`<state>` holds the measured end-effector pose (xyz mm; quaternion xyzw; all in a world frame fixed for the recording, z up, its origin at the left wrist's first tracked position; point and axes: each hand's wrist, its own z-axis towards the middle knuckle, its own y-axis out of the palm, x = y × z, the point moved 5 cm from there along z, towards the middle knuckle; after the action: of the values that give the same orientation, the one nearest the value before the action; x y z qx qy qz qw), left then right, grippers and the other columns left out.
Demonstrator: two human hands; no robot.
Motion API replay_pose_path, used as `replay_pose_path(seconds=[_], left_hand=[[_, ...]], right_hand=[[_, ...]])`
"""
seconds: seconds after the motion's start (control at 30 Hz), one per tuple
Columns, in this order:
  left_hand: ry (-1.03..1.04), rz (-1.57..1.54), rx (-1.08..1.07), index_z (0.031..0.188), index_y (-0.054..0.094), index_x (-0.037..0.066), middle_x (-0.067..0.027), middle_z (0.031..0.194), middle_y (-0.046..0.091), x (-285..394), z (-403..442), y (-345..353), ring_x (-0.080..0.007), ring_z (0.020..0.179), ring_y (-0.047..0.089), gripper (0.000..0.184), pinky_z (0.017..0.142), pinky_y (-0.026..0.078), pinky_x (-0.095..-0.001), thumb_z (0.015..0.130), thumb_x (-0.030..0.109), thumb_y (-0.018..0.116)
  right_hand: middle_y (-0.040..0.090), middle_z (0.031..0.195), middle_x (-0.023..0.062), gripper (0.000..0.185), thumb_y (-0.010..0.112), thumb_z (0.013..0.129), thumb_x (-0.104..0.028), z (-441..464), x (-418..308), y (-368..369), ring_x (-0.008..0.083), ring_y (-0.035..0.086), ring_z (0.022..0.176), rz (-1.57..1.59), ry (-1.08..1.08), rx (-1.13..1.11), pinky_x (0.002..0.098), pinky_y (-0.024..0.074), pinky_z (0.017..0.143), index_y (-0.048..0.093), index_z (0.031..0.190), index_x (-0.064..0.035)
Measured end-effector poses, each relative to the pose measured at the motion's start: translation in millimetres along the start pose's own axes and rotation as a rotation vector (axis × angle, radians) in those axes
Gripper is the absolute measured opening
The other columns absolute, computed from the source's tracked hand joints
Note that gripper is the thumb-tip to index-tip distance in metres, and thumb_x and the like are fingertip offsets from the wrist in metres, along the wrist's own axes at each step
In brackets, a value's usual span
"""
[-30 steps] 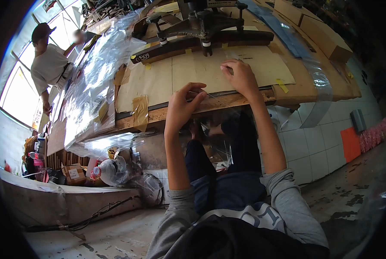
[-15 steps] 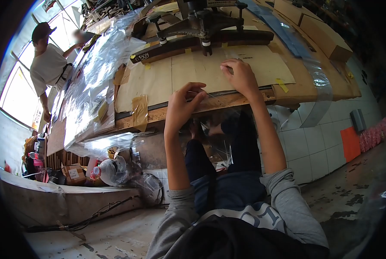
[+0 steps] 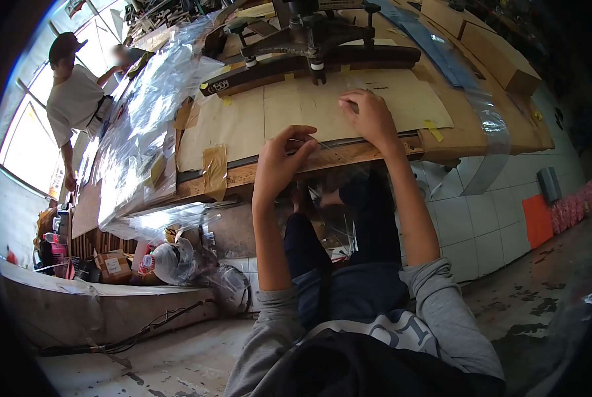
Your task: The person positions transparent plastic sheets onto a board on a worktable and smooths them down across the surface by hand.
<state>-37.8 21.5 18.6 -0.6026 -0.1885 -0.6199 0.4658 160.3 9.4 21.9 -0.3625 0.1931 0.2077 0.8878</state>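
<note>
My left hand (image 3: pixel 279 162) is raised over the front edge of the workbench (image 3: pixel 243 182), its thumb and fingers closed in a pinch on thin clear plastic film (image 3: pixel 322 144). The film is faint, and its full outline cannot be made out. Farther from me and to the right, my right hand (image 3: pixel 369 118) has its fingertips pressed together above a pale flat panel (image 3: pixel 296 109). What sits between those fingertips, if anything, is too small to see. Beyond both hands is a dark metal clamping bar (image 3: pixel 316 66) with white-tipped screws.
Crumpled clear plastic sheeting (image 3: pixel 157 99) covers the bench's left side, with a person (image 3: pixel 78 99) standing beyond it. Cardboard boxes (image 3: pixel 498 53) stand at the back right. Tape (image 3: pixel 214 172) is stuck on the front edge. Below left are a small box (image 3: pixel 113 266) and cables (image 3: pixel 144 331).
My hands stay almost in the same place and keep the same closed posture. No other clear difference shows.
</note>
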Motion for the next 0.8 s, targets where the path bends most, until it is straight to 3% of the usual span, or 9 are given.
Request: replay_pose_path(seconds=[0.13, 0.8], left_hand=[[0.027, -0.082, 0.049, 0.106, 0.064, 0.000, -0.0065, 0.087, 0.069, -1.0, 0.6, 0.6, -0.0114, 0.082, 0.066, 0.023, 0.062, 0.051, -0.0227, 0.085, 0.010, 0.065], [0.093, -0.036, 0.047, 0.107, 0.063, 0.000, -0.0072, 0.086, 0.068, 1.9, -1.3, 0.5, -0.0124, 0.080, 0.067, 0.024, 0.064, 0.051, -0.0237, 0.084, 0.008, 0.065]], right_hand=[[0.067, 0.089, 0.0120, 0.019, 0.062, 0.083, -0.018, 0.2, -0.3, -0.1, 0.0307, 0.063, 0.083, 0.005, -0.002, 0.002, 0.0383, 0.0496, 0.077, 0.068, 0.085, -0.0007], [0.067, 0.090, 0.0123, 0.018, 0.061, 0.083, -0.017, 0.5, -2.1, -1.9, 0.0306, 0.063, 0.083, 0.010, -0.011, -0.003, 0.0379, 0.0500, 0.077, 0.068, 0.085, -0.0006]])
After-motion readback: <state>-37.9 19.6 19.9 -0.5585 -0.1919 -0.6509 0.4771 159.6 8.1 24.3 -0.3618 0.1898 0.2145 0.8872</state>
